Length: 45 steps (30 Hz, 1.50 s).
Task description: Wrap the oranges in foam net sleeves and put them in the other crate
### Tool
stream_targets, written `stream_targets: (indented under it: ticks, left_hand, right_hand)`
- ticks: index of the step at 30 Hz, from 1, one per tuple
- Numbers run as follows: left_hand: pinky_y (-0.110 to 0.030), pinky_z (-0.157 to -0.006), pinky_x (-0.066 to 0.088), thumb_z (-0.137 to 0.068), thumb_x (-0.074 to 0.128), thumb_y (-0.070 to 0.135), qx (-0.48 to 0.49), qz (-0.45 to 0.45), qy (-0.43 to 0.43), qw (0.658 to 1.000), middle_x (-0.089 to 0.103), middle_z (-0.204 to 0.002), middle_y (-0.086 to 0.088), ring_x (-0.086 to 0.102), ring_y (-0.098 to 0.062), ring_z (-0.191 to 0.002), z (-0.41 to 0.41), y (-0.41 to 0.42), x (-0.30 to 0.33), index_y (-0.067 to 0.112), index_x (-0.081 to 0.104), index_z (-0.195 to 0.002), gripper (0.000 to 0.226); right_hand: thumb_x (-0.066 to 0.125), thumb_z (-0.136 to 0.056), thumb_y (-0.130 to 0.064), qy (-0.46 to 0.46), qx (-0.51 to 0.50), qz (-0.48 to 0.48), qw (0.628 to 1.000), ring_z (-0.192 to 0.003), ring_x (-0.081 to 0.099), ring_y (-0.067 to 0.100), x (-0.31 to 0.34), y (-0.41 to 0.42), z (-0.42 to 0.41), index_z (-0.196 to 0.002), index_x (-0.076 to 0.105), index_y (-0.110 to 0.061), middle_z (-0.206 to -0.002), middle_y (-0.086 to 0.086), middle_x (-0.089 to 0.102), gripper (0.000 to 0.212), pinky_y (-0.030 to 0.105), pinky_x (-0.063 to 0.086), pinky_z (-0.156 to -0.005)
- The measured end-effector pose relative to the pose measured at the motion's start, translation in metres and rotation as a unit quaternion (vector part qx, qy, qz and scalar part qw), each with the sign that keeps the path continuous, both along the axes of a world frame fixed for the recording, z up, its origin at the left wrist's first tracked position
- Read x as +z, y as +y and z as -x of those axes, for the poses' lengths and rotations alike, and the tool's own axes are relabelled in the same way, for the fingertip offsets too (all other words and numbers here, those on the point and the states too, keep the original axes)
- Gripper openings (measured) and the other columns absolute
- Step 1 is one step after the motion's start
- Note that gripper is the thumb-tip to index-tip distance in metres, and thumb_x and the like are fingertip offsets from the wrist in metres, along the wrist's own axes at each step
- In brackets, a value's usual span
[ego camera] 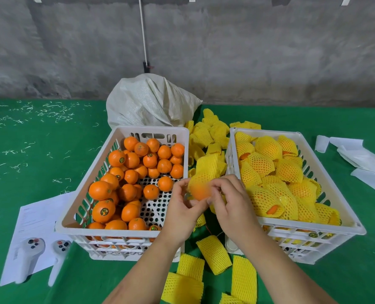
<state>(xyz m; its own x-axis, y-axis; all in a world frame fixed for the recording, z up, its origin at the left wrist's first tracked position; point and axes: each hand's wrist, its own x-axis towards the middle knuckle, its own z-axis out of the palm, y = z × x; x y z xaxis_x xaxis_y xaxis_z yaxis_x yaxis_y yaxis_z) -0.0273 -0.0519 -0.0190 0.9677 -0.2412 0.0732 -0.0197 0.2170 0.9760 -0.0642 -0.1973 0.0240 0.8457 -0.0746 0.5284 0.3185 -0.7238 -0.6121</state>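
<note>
A single wide-angle view from a camera worn on the person's head, looking forward and down from close above a green table (pixel 39 150). Both forearms reach in from the bottom edge. A grey wall (pixel 248 51) fills the upper third, its lines bowed by the lens.

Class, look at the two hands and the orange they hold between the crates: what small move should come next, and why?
Probably pull the yellow net sleeve further down over the orange. Both the left hand and the right hand grip it, yet its lower part looks bare, so it likely isn't ready for the right crate of wrapped fruit.
</note>
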Motion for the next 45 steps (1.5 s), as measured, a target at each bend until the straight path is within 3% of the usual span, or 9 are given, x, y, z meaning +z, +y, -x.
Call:
stream_targets:
  ticks: [5,10,15,23,29,34,37,40,45]
  left_hand:
    - [-0.043,-0.081,0.064,-0.078,0.090,0.053,0.025,0.015,0.038,0.999,0.074,-0.114,-0.003,0.071,-0.037,-0.095,0.000,0.004,0.002,0.025,0.057,-0.129,0.067]
    - [-0.032,-0.080,0.061,-0.077,0.086,0.065,0.017,0.018,0.048,0.999,0.069,-0.124,0.000,0.073,-0.025,-0.110,0.001,0.008,0.005,0.031,0.050,-0.133,0.075]
    - [-0.031,-0.085,0.059,-0.085,0.088,0.048,-0.071,0.003,0.014,0.997,0.064,-0.133,0.009,0.070,-0.020,-0.116,0.000,0.014,0.004,0.044,0.046,-0.149,0.077]
    - [-0.034,-0.089,0.061,-0.083,0.089,0.042,0.014,0.029,-0.001,0.999,0.073,-0.119,-0.002,0.074,-0.022,-0.108,-0.002,0.007,0.000,0.038,0.058,-0.130,0.056]
    - [-0.037,-0.086,0.061,-0.088,0.082,0.024,0.006,0.054,0.012,0.998,0.070,-0.120,0.000,0.072,-0.026,-0.108,-0.004,0.013,-0.001,0.047,0.051,-0.128,0.055]
    - [-0.044,-0.099,0.059,-0.093,0.082,0.019,-0.089,0.000,-0.019,0.996,0.063,-0.138,-0.002,0.066,-0.029,-0.124,-0.004,0.017,-0.005,0.045,0.038,-0.155,0.081]
    - [-0.052,-0.093,0.061,-0.093,0.082,0.024,-0.060,0.004,-0.019,0.998,0.066,-0.131,-0.008,0.069,-0.032,-0.113,-0.004,0.012,-0.006,0.042,0.044,-0.152,0.072]
    - [-0.034,-0.079,0.060,-0.088,0.077,0.015,0.029,0.033,-0.005,0.999,0.071,-0.117,-0.008,0.071,-0.026,-0.097,-0.007,0.010,-0.011,0.036,0.052,-0.141,0.063]
    - [-0.027,-0.079,0.057,-0.086,0.064,0.009,0.046,-0.018,-0.026,0.998,0.069,-0.106,0.014,0.068,-0.009,-0.097,-0.007,0.014,-0.013,0.044,0.052,-0.131,0.057]
  right_hand:
    - [0.066,-0.096,-0.045,0.085,0.044,-0.124,0.988,-0.128,0.049,0.004,-0.006,-0.005,0.000,-0.131,0.055,-0.041,-0.132,-0.023,0.045,0.037,0.020,0.047,-0.098]
    - [0.062,-0.101,-0.033,0.115,0.008,-0.147,0.983,-0.103,0.066,0.005,-0.012,-0.007,-0.001,-0.138,0.057,-0.036,-0.119,-0.005,0.065,0.038,0.011,0.050,-0.080]
    - [0.049,-0.104,-0.031,0.035,-0.026,-0.076,0.996,-0.107,0.058,0.004,-0.006,-0.008,-0.001,-0.133,0.066,-0.016,-0.117,-0.009,0.060,0.036,0.016,0.047,-0.087]
    - [0.067,-0.097,-0.015,-0.033,-0.022,0.071,0.997,-0.078,0.049,0.002,-0.004,0.005,0.007,-0.119,0.070,-0.010,-0.105,-0.002,0.061,0.023,0.008,0.037,-0.070]
    - [0.058,-0.096,-0.021,0.049,-0.025,-0.001,0.998,-0.110,0.054,0.013,-0.014,0.011,0.006,-0.138,0.054,-0.024,-0.125,-0.009,0.045,0.042,0.034,0.056,-0.085]
    - [0.056,-0.096,-0.002,0.043,-0.038,-0.029,0.998,-0.109,0.053,0.009,-0.018,0.006,0.002,-0.133,0.060,-0.019,-0.123,-0.014,0.046,0.042,0.014,0.042,-0.081]
    - [0.061,-0.094,0.004,0.019,-0.061,-0.027,0.998,-0.083,0.052,-0.002,-0.017,0.000,0.003,-0.122,0.068,-0.010,-0.109,-0.013,0.047,0.032,0.009,0.036,-0.072]
    - [0.065,-0.092,0.000,-0.025,-0.041,0.016,0.999,-0.071,0.045,-0.002,-0.018,0.013,0.011,-0.112,0.069,-0.010,-0.102,-0.008,0.051,0.023,0.005,0.035,-0.066]
    - [0.056,-0.090,-0.029,0.011,-0.019,-0.022,1.000,-0.102,0.054,0.012,-0.020,0.034,0.016,-0.117,0.049,-0.027,-0.114,-0.012,0.043,0.028,0.028,0.053,-0.082]
